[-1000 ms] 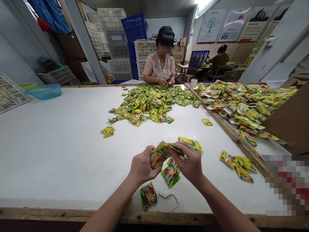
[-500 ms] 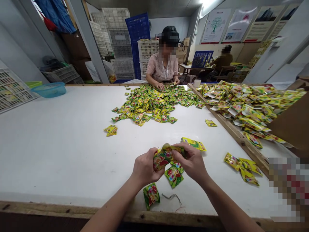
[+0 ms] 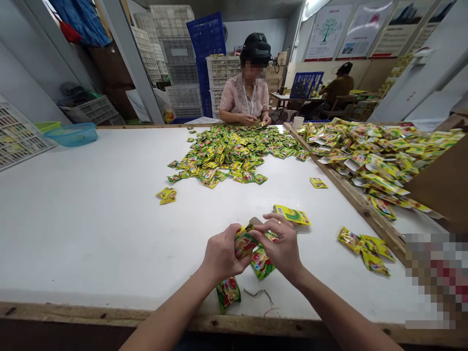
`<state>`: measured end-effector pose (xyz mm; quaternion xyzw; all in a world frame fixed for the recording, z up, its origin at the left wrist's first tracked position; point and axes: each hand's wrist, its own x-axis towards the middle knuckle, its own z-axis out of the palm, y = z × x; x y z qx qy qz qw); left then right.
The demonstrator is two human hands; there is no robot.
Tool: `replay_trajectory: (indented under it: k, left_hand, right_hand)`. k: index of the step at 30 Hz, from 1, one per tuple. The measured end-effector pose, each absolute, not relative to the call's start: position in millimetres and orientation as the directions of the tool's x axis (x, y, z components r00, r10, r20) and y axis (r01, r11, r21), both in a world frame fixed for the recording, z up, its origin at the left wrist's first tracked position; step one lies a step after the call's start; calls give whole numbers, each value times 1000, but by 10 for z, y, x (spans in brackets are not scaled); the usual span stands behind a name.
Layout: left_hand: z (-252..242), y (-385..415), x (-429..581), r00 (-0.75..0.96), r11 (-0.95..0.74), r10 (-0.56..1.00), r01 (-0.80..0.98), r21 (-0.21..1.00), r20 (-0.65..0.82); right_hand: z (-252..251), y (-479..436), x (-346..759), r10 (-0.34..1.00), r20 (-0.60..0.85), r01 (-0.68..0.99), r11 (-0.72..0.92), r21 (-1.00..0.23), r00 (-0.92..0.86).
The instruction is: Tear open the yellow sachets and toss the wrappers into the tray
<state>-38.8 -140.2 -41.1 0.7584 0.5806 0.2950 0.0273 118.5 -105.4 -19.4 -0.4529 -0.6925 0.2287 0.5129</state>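
My left hand (image 3: 221, 251) is wrapped round a small green and yellow printed carton (image 3: 244, 243), tilted above the table. A greyish flap stands up at its right end. My right hand (image 3: 280, 243) has its thumb and fingertips closed at that end, by the flap; whether they also pinch a sachet inside is hidden. Below the hands lie a green candy sachet (image 3: 262, 264), partly covered, and another sachet (image 3: 229, 294) nearer the front edge. Just beyond my right hand, a yellow carton (image 3: 292, 215) lies flat.
A large heap of sachets (image 3: 223, 156) covers the far middle, where a co-worker (image 3: 246, 100) sits handling some. Flat-looking cartons (image 3: 376, 161) are piled right of a wooden divider (image 3: 351, 195). Several yellow sachets (image 3: 365, 248) lie at right. A blue basin (image 3: 76, 135) stands far left.
My right hand's fingers have shifted left, to the carton's end, and its outer fingers have lifted. The left hand keeps its hold. The co-worker's hands have drawn together.
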Motion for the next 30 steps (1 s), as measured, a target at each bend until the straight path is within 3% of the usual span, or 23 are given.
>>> replay_trajectory:
  k: [5,9,13,15,17,22,27,30]
  left_hand:
    - [-372,-1403,-435,126,-268,934,866,423,334]
    - [-349,-1408,-445,184,-309,940,817,487,288]
    - [-279,-1385,-474,44,-249,956,649,719,291]
    - [-269,-1360,-483,-3,-173,980,475,863,198]
    - [-295,-1339,-474,35,-83,997,294,952,76]
    - [-388,-1329,-422,-45,-43,998,102,994,48]
    - [-339,-1356,-401,6,-55,998,-26,998,55]
    - [-318,-1364,-415,68,-69,995,20,997,67]
  right_hand:
    - [-141,-1073,1220,872,328,455,473,-755,-363]
    - [-174,-1105,1166,858,195,449,427,-785,-475]
    - [-251,-1051,1164,953,62,198,125,-972,-297]
    - [-270,-1026,1174,985,-25,36,-20,-999,-171]
    - [-266,-1037,1166,982,-62,-39,-70,-997,-176]
    - [-240,-1137,1095,925,-1,15,5,-1000,-380]
    - [-235,-1071,1148,987,85,56,93,-994,-137]
    - [-187,-1024,1206,963,-21,9,-19,-1000,-270]
